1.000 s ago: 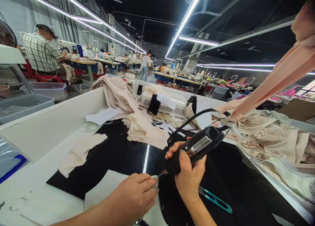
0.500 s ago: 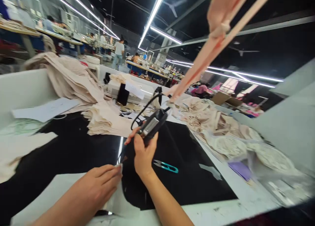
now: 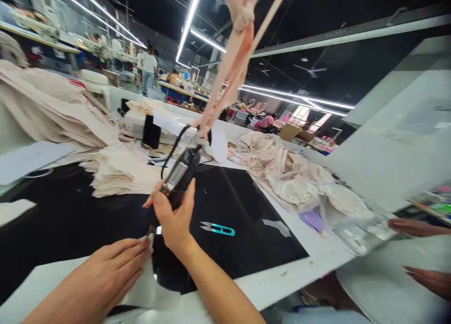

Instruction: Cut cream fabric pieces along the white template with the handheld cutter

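At the lower centre-left of the frame, we have the handheld tool (image 3: 183, 171), with a dark body and a silver side panel, in the grasp of our right hand (image 3: 178, 223). The right fingers are wrapped around its body, with the thumb on the near side. The tool is tilted: its rear end points up and to the right, its working end down and to the left. A knotted pink cloth strip (image 3: 223, 91) runs from the rear end to the top of the frame; a black cable (image 3: 169, 157) loops beside it.

At the lower left, we lay our left hand (image 3: 109, 272) over a white sheet (image 3: 42, 281), fingers extended and close together. The left fingertips are just beside the working end. The thumb is hidden, so we cannot tell whether these fingers pinch the material or only press on it.

Beneath the work, a black panel (image 3: 229, 183) covers part of the white bench (image 3: 282, 277). On the panel, right of our right hand, note the teal-handled snips (image 3: 221, 229) and, farther right, a grey scrap (image 3: 278, 227). Left of the tool lies a cream fabric stack (image 3: 118, 171). At the centre-right we see a heap of beige garments (image 3: 278, 157), with a purple packet (image 3: 312, 220) at its near side. Another person's hands (image 3: 412, 227) enter at the right edge.
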Motion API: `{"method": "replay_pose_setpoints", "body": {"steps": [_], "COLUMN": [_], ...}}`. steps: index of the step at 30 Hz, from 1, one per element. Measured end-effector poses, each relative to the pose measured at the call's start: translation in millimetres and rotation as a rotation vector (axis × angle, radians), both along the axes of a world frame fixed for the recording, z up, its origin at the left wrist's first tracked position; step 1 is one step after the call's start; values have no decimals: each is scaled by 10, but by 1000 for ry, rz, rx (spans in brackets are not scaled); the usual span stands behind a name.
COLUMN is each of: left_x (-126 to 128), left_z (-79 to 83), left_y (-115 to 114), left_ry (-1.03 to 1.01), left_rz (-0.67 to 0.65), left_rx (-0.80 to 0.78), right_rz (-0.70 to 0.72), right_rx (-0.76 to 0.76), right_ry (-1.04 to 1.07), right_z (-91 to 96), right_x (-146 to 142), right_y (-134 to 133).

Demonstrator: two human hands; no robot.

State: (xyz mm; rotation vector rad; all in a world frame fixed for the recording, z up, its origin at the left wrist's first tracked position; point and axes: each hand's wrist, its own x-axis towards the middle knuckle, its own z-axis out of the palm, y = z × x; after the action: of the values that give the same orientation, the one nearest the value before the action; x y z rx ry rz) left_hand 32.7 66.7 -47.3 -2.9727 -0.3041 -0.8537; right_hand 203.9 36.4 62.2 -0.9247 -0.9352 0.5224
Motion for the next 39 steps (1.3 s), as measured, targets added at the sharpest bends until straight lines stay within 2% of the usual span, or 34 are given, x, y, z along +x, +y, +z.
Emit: {"method": "replay_pose_setpoints", "body": {"steps": [1,2,4,6,11,20,28,35,39], "left_x": [20,46,114,181,238,277,260,265,232], "left_z": [109,210,353,403,366,285,342,304,386], "left_y": [-33,-73,-156,-209,-237,-212,-237,-236,-229], "left_ry": [18,50,58,42,90,101,37,48,37], "left_rz": [-66,-74,-17,35,45,32,44,31,33], "left_rx": [36,42,35,9,-14,-3,16,-20,-79], "right_rz": [-13,-24,-35,-22,10,29,16,2,4], "right_rx": [6,11,45,72,113,137,157,117,112], "right_ry": [13,32,71,97,105,25,15,15,15], "right_z": [-22,-45,-97,-148,-177,-216,-207,-228,-157], "right_x": [9,24,72,135,231,179,193,169,221], "right_y": [-6,-14,-22,-13,-36,-29,-48,-17,-45]}}
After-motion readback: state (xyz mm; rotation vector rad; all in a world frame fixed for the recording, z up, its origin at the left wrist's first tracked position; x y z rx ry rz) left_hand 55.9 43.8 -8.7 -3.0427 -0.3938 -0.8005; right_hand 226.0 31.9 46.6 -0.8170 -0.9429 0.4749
